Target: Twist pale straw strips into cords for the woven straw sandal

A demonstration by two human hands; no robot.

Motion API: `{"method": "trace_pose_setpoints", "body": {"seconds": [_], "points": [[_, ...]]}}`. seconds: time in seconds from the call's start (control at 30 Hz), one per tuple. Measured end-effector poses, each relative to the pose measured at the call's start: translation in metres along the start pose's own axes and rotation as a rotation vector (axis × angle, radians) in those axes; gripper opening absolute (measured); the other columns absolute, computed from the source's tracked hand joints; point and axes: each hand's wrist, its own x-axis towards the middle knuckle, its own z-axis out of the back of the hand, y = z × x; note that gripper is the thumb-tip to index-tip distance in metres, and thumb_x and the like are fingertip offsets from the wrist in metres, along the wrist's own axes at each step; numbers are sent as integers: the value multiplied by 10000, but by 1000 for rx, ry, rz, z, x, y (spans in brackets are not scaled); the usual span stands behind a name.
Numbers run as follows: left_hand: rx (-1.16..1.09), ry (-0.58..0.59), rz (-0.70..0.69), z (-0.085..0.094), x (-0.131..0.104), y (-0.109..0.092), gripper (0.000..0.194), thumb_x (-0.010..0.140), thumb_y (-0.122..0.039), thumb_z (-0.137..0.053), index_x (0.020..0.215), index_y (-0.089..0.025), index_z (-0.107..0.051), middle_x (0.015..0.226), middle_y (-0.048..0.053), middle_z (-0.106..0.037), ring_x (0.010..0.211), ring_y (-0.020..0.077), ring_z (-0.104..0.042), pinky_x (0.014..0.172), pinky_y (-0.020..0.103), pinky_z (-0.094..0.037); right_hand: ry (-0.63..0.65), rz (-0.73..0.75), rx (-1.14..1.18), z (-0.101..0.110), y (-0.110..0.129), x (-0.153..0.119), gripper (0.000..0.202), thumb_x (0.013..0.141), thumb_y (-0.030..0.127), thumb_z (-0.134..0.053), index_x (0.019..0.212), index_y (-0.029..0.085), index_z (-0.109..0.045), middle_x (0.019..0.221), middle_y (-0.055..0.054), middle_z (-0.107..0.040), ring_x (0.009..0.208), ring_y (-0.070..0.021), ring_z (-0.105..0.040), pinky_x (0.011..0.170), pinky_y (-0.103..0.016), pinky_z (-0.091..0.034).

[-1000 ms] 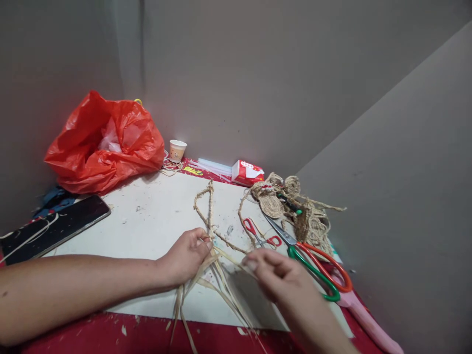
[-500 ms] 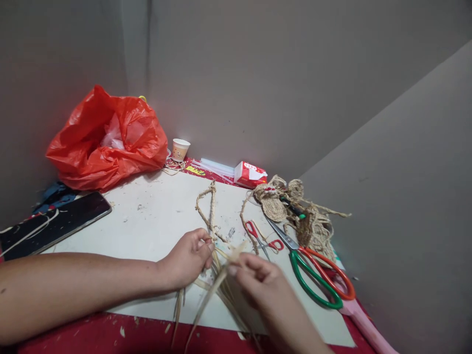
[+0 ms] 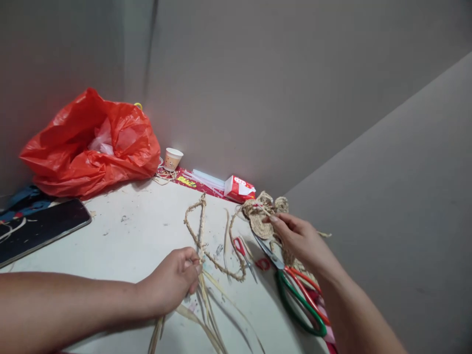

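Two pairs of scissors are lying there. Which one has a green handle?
The larger scissors, farther from the left hand: one handle loop is green, the other orange-red. The smaller scissors have two red loops.

No legible text; print on red-white packet point(image 3: 239, 190) unreadable.

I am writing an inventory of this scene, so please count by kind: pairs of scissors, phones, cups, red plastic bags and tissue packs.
Scissors: 2 (small pair, large pair)
Phone: 1
Cup: 1
Red plastic bag: 1
Tissue pack: 1
Total: 6
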Motion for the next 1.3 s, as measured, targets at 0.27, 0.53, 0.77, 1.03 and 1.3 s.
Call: {"method": "trace_pose_setpoints", "body": {"seconds": [0.27, 0.53, 0.77, 1.03, 1.3], "points": [[-4, -30, -20, -3, 5, 14, 304, 846, -487, -438, 761, -199, -400, 471, -82, -414, 448, 81, -311, 494, 227, -245, -52, 88, -345, -41, 3, 17, 269, 836, 246, -464, 957, 148, -683, 1074, -132, -660, 1012, -253, -570, 851, -313, -387], [-21, -51, -38, -5, 8, 23, 343, 832, -531, -436, 763, -196, -405, 446, -90, -393, 427, 78, -295, 470, 229, -226, 38, -46, -269, -98, 24, 56, 220, 868, 341, -572, 865, 131, -639, 886, -72, -660, 834, -194, -618, 787, -377, -462], [-28, -40, 0, -3, 2, 8, 215, 821, -389, -448, 754, -187, -416, 471, -77, -428, 452, 77, -325, 496, 229, -240, 158, -66, 223, -75, 16, 40, 261, 848, 426, -472, 735, 190, -474, 774, -70, -647, 701, -189, -610, 639, -302, -474], [-9, -18, 25, -1, -1, 1, 202, 839, -367, -440, 751, -186, -421, 492, -67, -441, 464, 79, -330, 515, 234, -255, 344, -219, 875, -36, 30, -24, 419, 682, 393, -742, 1002, 163, -599, 690, -2, -617, 537, -89, -546, 533, -209, -442], [-70, 20, 66, -2, 1, -2, 186, 854, -347, -465, 777, -180, -437, 476, -79, -419, 446, 68, -311, 492, 224, -239, 553, -234, 1067, -50, 33, -69, 168, 754, 266, -709, 873, 154, -670, 734, -46, -682, 612, -109, -606, 557, -202, -463]]}}
